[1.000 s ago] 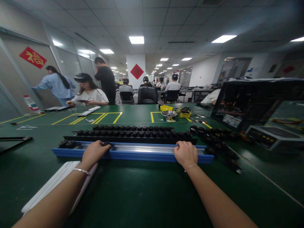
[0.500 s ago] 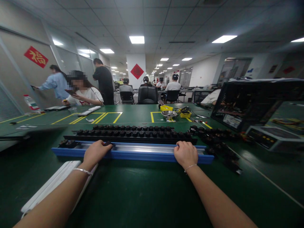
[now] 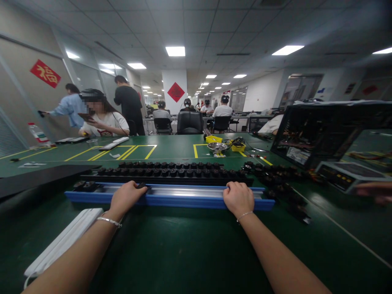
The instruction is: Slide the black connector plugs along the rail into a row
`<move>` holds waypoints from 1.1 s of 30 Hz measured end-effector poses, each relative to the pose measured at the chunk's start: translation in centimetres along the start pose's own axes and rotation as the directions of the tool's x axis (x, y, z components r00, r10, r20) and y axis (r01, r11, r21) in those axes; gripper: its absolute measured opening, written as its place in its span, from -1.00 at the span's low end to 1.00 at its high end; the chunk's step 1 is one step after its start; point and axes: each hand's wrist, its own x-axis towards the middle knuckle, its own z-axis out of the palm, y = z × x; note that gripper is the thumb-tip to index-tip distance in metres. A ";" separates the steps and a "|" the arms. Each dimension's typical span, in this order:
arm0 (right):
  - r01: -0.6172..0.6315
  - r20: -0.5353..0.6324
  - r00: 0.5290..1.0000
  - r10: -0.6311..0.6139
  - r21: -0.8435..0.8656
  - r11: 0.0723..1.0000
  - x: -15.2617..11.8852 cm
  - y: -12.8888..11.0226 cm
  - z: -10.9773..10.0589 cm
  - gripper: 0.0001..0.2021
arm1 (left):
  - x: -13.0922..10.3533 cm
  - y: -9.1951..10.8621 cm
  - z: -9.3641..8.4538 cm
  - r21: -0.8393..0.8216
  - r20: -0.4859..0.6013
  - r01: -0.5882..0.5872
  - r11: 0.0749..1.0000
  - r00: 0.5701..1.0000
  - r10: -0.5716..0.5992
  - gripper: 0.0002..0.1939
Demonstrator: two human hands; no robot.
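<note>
A long blue rail [image 3: 183, 201] with a shiny metal channel lies across the green table in front of me. My left hand [image 3: 128, 197] is closed on a small black part [image 3: 141, 185] in the channel, left of the middle. Near the rail's right end, my right hand [image 3: 239, 198] is closed over the blue edge. Two black parts [image 3: 88, 185] sit in the channel at its left end. Just behind the rail, black strips [image 3: 171, 173] carry rows of round black pieces.
White power strip [image 3: 65, 241] beside my left forearm. More black parts [image 3: 288, 192] lie right of the rail. Farther back are a metal bowl [image 3: 217, 146], yellow trays [image 3: 213, 139], an open computer case [image 3: 294, 134] and a power supply [image 3: 346, 176]. Another person's hand [image 3: 375, 191] shows at right.
My left hand has moved slightly right along the rail with the black part. Another person's hand has appeared at the right edge, and a dark flat panel now shows at the left.
</note>
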 end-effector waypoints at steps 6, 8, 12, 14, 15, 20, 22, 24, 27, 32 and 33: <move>-0.007 0.008 1.000 0.007 0.002 1.000 0.0 -0.1 -0.1 -0.78 | 0.1 0.3 0.3 -0.008 -0.005 -0.013 1.000 1.000 0.013 -0.56; -0.008 0.006 1.000 0.007 0.002 1.000 0.0 -0.1 -0.1 -0.78 | 0.1 0.3 0.3 -0.007 0.000 -0.007 1.000 1.000 0.007 -0.55; -0.003 0.002 1.000 0.003 -0.004 1.000 0.0 -0.1 -0.1 -0.78 | 0.0 0.4 0.4 -0.010 0.005 -0.001 1.000 1.000 0.001 -0.53; -0.001 0.005 1.000 0.001 -0.007 1.000 0.0 -0.1 -0.2 -0.78 | -0.1 0.6 0.4 -0.022 0.005 -0.003 1.000 1.000 0.003 -0.53; -0.001 0.007 1.000 0.001 -0.009 1.000 0.0 -0.1 -0.2 -0.78 | -0.1 0.6 0.4 -0.027 0.005 -0.003 1.000 1.000 0.003 -0.54; -0.005 0.016 1.000 0.005 -0.020 1.000 0.0 -0.1 -0.3 -0.78 | -0.4 1.0 0.3 -0.036 0.011 -0.009 0.999 1.000 0.009 -0.56; -0.001 0.014 1.000 0.002 -0.019 1.000 -0.1 -0.1 -0.4 -0.78 | -0.4 1.1 0.3 -0.035 0.016 -0.014 0.999 1.000 0.014 -0.56; -0.001 0.014 1.000 0.001 -0.019 1.000 -0.1 -0.1 -0.4 -0.79 | -0.4 1.1 0.3 -0.036 0.014 -0.017 0.999 1.000 0.018 -0.56; 0.000 0.016 1.000 0.001 -0.018 1.000 -0.1 -0.1 -0.4 -0.79 | -0.4 1.2 0.4 -0.037 0.014 -0.020 0.999 1.000 0.021 -0.56; 0.000 0.015 1.000 0.000 -0.022 1.000 -0.1 -0.1 -0.3 -0.79 | -0.5 1.4 0.4 -0.032 0.017 -0.026 0.999 0.999 0.027 -0.57; 0.000 0.014 1.000 0.000 -0.022 1.000 -0.1 -0.1 -0.3 -0.79 | -0.6 1.4 0.3 -0.029 0.020 -0.025 0.999 0.999 0.025 -0.57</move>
